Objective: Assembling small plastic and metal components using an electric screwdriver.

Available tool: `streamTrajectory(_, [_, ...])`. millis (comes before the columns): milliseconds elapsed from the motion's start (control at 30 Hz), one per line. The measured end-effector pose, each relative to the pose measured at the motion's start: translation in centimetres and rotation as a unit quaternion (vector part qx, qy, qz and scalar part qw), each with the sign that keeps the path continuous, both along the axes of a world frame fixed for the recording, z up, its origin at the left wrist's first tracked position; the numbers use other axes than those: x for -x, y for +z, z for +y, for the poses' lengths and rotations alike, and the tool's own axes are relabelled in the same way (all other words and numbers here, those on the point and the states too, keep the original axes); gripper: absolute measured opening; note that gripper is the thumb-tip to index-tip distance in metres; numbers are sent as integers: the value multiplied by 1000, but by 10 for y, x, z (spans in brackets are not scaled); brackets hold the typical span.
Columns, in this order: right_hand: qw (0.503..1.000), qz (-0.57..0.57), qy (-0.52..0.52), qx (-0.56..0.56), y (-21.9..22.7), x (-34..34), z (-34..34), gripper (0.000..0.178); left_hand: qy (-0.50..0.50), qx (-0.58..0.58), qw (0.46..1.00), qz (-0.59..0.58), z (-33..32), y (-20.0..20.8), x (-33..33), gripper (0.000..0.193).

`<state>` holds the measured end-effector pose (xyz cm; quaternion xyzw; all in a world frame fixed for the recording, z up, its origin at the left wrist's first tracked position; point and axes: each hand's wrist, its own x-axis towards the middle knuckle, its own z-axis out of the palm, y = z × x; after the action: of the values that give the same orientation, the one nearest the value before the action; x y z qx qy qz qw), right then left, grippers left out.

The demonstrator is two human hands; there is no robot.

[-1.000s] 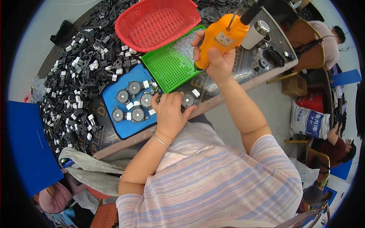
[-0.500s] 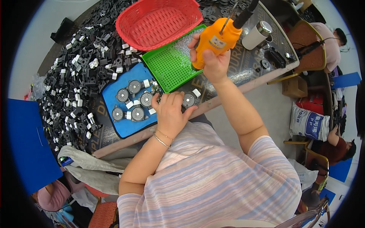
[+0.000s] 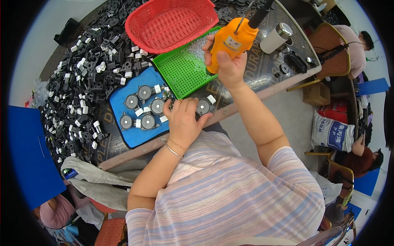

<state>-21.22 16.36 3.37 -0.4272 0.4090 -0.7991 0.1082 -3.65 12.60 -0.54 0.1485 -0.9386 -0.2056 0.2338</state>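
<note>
My right hand (image 3: 232, 67) is wrapped round an orange electric screwdriver (image 3: 227, 43), raised over the green tray (image 3: 180, 84). Its thick black cord end points up and away. On the table by the tray's near corner, my left hand (image 3: 184, 117) rests with fingers bent down and the thumb spread apart; the fingertips are partly hidden. Just right of it lies a grey-and-black caster (image 3: 203, 105) with a white tab, close to the thumb and index finger. Several similar casters (image 3: 148, 121) lie on a blue mat (image 3: 137, 139) to the left, beside small metal screws (image 3: 167, 93).
A red woven basket (image 3: 170, 26) stands behind the green tray. A large heap of black-and-white plastic parts (image 3: 94, 74) covers the table's left side. A white flask (image 3: 276, 39) stands at the right. Other people sit at the room's sides.
The screwdriver and my right hand have shifted very slightly, a little up and left. My left hand stays in the same place by the caster.
</note>
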Motion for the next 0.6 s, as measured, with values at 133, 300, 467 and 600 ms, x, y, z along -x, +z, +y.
streamTrajectory(133, [1000, 7, 4, -9, 2, -1, 0, 45, -1, -8, 1000, 4, 1, -2, 0, 47])
streamTrajectory(300, [1000, 5, -8, -19, 4, 0, 1, 45, -2, -2, 1000, -2, 1, -1, 0, 48])
streamTrajectory(467, [999, -28, 19, 15, 30, -8, 17, 57, -1, -9, 1000, 2, 1, -2, 0, 48])
streamTrajectory(600, [984, -108, 142, 1, 38, -31, 40, 64, 4, -5, 1000, 3, 0, -5, -1, 49])
